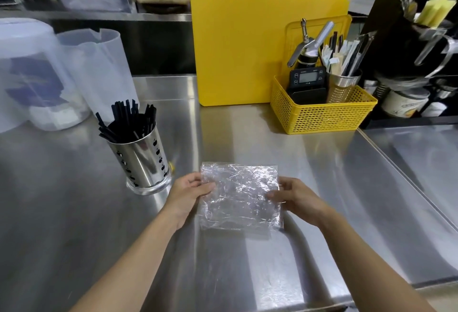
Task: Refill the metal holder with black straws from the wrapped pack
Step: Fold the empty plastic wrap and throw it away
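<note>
Most of the job looks finished to us: the metal holder (140,158), on the counter (322,187) to the left, bristles with black straws (126,120). Near us, the wrapper (240,197) looks empty, flat, clear and crinkled. Our left hand (190,192) and right hand (295,196) pinch its side edges, thumbs on top.

A brushed stainless-steel counter (247,249) gleams under overhead light. A big yellow plastic cutting board (238,46) leans against the back ledge, beside a yellow perforated plastic basket (322,115); frosted translucent plastic tubs (49,76) stand left.
</note>
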### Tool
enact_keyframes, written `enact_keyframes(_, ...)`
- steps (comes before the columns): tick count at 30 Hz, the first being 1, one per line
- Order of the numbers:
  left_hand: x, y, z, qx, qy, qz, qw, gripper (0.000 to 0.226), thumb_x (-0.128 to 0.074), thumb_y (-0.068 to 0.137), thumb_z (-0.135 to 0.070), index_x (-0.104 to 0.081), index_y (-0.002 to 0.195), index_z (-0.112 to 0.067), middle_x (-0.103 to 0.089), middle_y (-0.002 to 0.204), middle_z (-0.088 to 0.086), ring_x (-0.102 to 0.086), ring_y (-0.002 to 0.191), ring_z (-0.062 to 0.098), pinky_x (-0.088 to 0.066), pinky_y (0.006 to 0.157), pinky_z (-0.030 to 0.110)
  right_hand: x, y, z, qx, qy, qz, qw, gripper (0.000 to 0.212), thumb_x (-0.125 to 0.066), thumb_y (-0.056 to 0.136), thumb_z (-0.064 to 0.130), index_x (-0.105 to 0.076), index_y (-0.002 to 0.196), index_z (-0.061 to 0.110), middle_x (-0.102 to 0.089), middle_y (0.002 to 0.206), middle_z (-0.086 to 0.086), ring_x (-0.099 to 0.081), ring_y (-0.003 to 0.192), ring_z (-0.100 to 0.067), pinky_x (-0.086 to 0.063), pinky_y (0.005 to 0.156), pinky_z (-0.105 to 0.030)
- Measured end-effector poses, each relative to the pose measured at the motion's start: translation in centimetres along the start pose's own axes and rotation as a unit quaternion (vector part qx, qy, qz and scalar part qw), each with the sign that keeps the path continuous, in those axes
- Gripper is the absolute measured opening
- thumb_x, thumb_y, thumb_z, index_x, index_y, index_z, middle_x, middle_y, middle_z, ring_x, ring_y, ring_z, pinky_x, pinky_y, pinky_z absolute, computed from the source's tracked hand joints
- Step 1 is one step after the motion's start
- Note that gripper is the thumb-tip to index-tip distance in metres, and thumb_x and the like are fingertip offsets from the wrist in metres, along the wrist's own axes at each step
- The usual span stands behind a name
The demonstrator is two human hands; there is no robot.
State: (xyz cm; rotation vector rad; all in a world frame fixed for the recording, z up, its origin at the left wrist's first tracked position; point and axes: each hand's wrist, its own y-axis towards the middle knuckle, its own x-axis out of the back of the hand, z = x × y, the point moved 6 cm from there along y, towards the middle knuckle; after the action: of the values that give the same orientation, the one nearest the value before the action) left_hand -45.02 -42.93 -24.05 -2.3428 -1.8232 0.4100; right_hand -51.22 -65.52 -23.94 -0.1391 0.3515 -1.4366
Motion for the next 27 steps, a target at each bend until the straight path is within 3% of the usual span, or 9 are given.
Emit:
enact_keyframes(5,-1.5,-1.0,0.7,0.047,0.053,0.121,0.990,0.030,-0.068,0.077,-0.003,-0.062,0.102,-0.017,-0.074,0.087,0.001,-0.069,0.073,0.012,-0.055,0.066,0.022,0.9,0.3,0.0,0.003,-0.025,-0.067,0.997,0.023,-0.063,0.078,-0.004,-0.070,0.089,0.014,-0.059,0.067,-0.006,-0.056,0.054,-0.014,-0.043,0.049,-0.019)
enact_keyframes(8,-1.2,-0.9,1.1,0.058,0.079,0.124,0.987,0.027,-0.065,0.079,0.000,-0.061,0.099,-0.018,-0.070,0.085,0.006,-0.068,0.068,0.011,-0.054,0.060,0.025,1.0,0.3,-0.3,-0.004,-0.032,-0.052,0.998,0.021,-0.059,0.085,0.004,-0.070,0.096,0.017,-0.051,0.069,-0.008,-0.047,0.058,-0.016,-0.042,0.048,-0.019)
enact_keyframes(12,-0.8,-0.7,0.7,0.034,0.089,0.091,0.991,0.015,-0.062,0.083,-0.003,-0.058,0.093,-0.013,-0.067,0.084,0.006,-0.064,0.064,0.010,-0.049,0.053,0.017,0.2,-0.1,-0.6,-0.028,0.033,0.013,0.999,0.024,-0.059,0.084,0.007,-0.064,0.106,0.016,-0.064,0.071,-0.001,-0.060,0.057,-0.012,-0.048,0.047,-0.022)
enact_keyframes(16,-0.9,-1.0,1.0,0.065,0.110,0.138,0.982,0.022,-0.058,0.087,-0.008,-0.058,0.106,-0.018,-0.068,0.099,0.011,-0.064,0.084,0.022,-0.053,0.061,0.031,1.0,0.1,-1.0,-0.033,0.038,0.019,0.999,0.037,-0.055,0.082,-0.007,-0.070,0.105,0.018,-0.053,0.053,-0.001,-0.053,0.050,-0.011,-0.046,0.048,-0.019)
enact_keyframes(19,-1.2,-1.3,1.3,0.075,0.128,0.186,0.971,0.028,-0.054,0.088,-0.006,-0.055,0.114,-0.017,-0.067,0.094,0.006,-0.065,0.077,0.018,-0.054,0.056,0.031,1.4,0.1,-1.0,-0.027,0.059,0.006,0.998,0.034,-0.054,0.082,-0.009,-0.072,0.103,0.012,-0.063,0.058,-0.002,-0.061,0.055,-0.014,-0.050,0.054,-0.020)
enact_keyframes(21,-1.2,-1.2,0.8,0.054,0.076,0.161,0.983,0.026,-0.056,0.085,-0.001,-0.059,0.105,-0.017,-0.065,0.078,0.001,-0.061,0.063,0.014,-0.049,0.049,0.025,1.4,0.1,-1.1,-0.014,0.074,0.001,0.997,0.025,-0.065,0.076,0.000,-0.070,0.101,0.000,-0.065,0.064,-0.013,-0.059,0.056,-0.029,-0.052,0.056,-0.030)
enact_keyframes(23,-1.2,-1.2,0.3,0.036,0.018,0.143,0.989,0.019,-0.065,0.076,-0.003,-0.062,0.088,-0.018,-0.065,0.070,-0.001,-0.059,0.055,0.015,-0.047,0.045,0.024,1.2,0.2,-1.3,-0.010,0.069,0.012,0.998,0.043,-0.077,0.066,0.007,-0.063,0.101,-0.014,-0.060,0.073,-0.020,-0.048,0.063,-0.036,-0.045,0.062,-0.045)
enact_keyframes(25,-1.1,-1.0,0.1,0.026,-0.008,0.134,0.991,0.017,-0.070,0.068,-0.002,-0.065,0.070,-0.018,-0.064,0.065,-0.001,-0.057,0.051,0.014,-0.045,0.046,0.024,1.2,0.3,-1.1,0.002,0.090,0.016,0.996,0.030,-0.066,0.067,-0.003,-0.067,0.095,-0.011,-0.061,0.065,-0.017,-0.048,0.050,-0.028,-0.046,0.052,-0.032)
enact_keyframes(27,-0.8,-0.7,0.2,0.021,-0.006,0.120,0.992,0.034,-0.058,0.076,0.009,-0.066,0.057,-0.018,-0.063,0.061,-0.001,-0.055,0.051,0.013,-0.043,0.047,0.024,1.3,0.2,-0.9,0.010,0.111,0.011,0.994,0.028,-0.053,0.068,-0.013,-0.073,0.085,-0.003,-0.064,0.057,-0.014,-0.050,0.040,-0.022,-0.044,0.043,-0.022)
